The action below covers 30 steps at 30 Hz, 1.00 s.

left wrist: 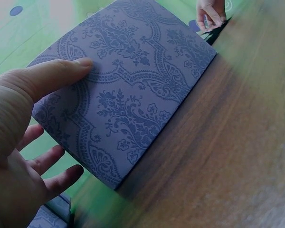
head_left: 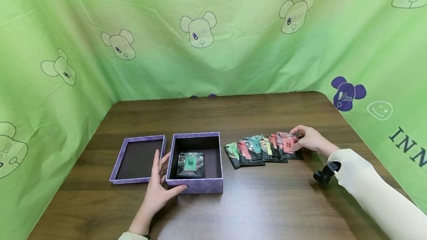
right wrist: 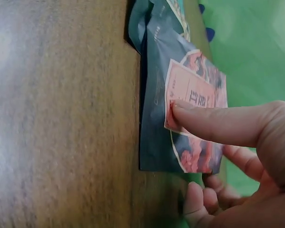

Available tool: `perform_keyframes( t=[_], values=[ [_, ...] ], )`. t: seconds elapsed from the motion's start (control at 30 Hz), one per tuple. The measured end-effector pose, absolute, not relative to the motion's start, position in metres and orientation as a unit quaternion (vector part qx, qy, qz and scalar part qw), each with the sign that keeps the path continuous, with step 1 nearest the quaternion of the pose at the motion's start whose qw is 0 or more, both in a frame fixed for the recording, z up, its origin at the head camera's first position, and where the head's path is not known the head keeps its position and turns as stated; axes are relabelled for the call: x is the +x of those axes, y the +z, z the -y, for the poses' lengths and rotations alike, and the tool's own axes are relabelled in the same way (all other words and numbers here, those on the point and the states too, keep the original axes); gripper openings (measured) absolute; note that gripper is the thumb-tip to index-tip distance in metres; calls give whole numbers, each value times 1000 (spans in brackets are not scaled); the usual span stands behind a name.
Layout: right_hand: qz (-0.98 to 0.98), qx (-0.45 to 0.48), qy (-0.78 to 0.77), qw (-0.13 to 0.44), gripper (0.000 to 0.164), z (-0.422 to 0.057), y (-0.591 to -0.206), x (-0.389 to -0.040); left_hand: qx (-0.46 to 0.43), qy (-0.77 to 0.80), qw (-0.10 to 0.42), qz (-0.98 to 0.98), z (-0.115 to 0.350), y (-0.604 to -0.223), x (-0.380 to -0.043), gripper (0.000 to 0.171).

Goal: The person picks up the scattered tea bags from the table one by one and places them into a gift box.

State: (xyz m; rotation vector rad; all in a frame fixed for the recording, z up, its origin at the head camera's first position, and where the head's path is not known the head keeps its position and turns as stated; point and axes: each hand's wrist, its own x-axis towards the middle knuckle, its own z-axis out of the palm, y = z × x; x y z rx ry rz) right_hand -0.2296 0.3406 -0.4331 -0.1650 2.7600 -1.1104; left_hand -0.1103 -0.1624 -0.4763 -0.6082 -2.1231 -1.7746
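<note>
Pinching away at the far right, the right hand (head_left: pixel 308 138) has its thumb and fingers together on the red-labelled sachet (head_left: pixel 286 144), rightmost of the overlapping row of sachets (head_left: pixel 245 153) on the table (head_left: pixel 260 203). Its printed face is turned up to the head camera, label upright to the wearer; the outline runs so near square that I can't call a long axis, though the row itself stretches left to right. Over to the left hand (head_left: pixel 158 188): fingers straight and spread beside the purple box (head_left: pixel 200 186), thumb laid on its near wall, no pinch there. The box faces upward, just right of the lid (head_left: pixel 130 181).

Only the head camera looks inside, where a green-labelled sachet (head_left: pixel 190 171) lies face up toward the left. The left wrist camera gives us dark floral patterning across that near wall. And the right wrist camera brings the thumb right across the red label; how far the sachet is lifted, I can't tell.
</note>
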Motion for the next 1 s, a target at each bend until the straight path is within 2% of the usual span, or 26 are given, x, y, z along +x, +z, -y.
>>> perform_keyframes(
  t=[0.2, 0.27, 0.43, 0.63, 1.0],
  values=[
    [-896, -66, -431, 83, 51, -351, -439, -233, -213, -621, 153, 739, 163, -477, -111, 132],
    [-875, -69, -468, 96, 50, -355, -440, -233, -214, -621, 153, 738, 163, -478, -111, 132],
    [-824, -53, -542, 153, 36, -365, -437, -233, -212, -622, 151, 739, 163, -478, -111, 132],
    [-789, -38, -583, 189, 41, -371, -432, -233, -205, -620, 148, 743, 162, -477, -110, 132],
    [-773, -50, -607, 179, 53, -370, -422, -233, -204, -622, 148, 741, 162, -475, -110, 132]
  ],
)
